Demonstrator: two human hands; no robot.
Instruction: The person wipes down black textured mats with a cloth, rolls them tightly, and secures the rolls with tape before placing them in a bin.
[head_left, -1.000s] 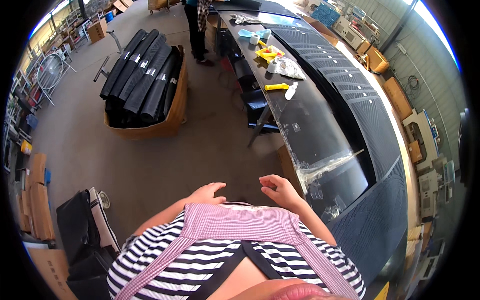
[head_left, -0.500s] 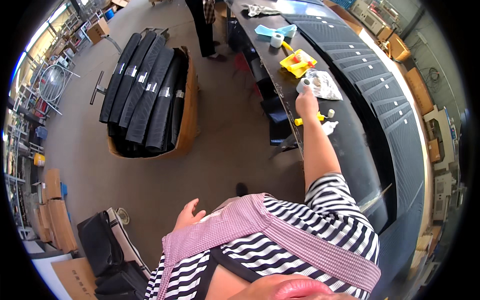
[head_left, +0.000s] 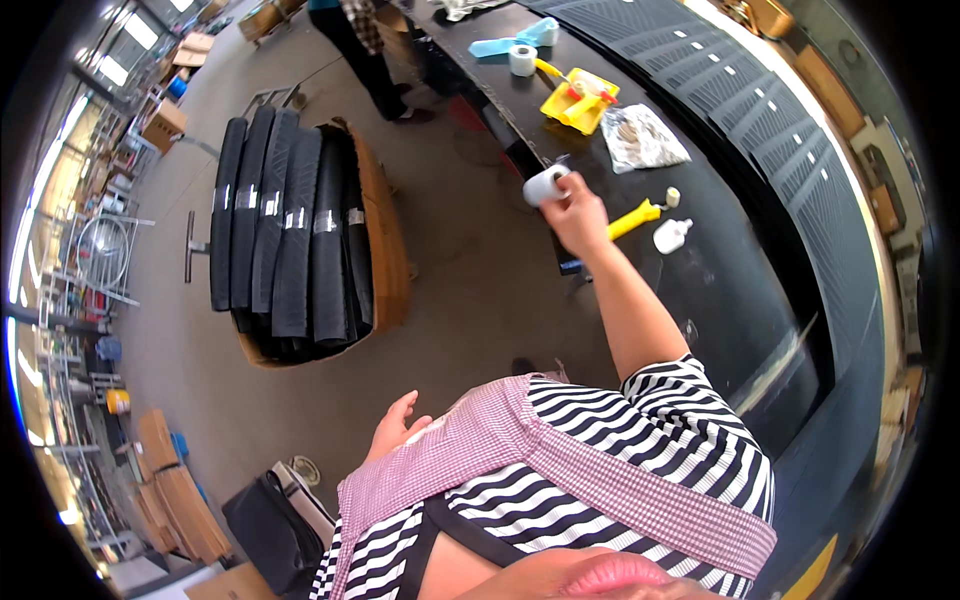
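Note:
My right hand (head_left: 580, 222) is closed around a roll of white tape (head_left: 543, 187), held over the near edge of the dark worktable (head_left: 700, 290). Just past that wrist lies a small roller with a yellow handle (head_left: 632, 220), and a white squeeze bottle (head_left: 670, 237) rests beside it. Beyond are a crumpled clear plastic bag (head_left: 645, 145) and a yellow tray (head_left: 558, 97) with yellow-handled tools in it. A second tape roll (head_left: 522, 61) stands by a light blue strip (head_left: 489, 47). Near my waist my left hand (head_left: 394, 428) hangs with fingers apart, holding nothing.
On the left, a cardboard box (head_left: 393, 250) on a cart holds several black rolled mats (head_left: 296, 230) bound with clear tape. Ribbed black sheets (head_left: 690, 70) lie along the table's far side. A person (head_left: 372, 60) stands at its far end. Flattened cartons (head_left: 185, 500) lean at lower left.
My right hand has lifted the tape roll off the table and brought it left, toward the edge. The whole view has turned slightly. My left hand stays near my waist.

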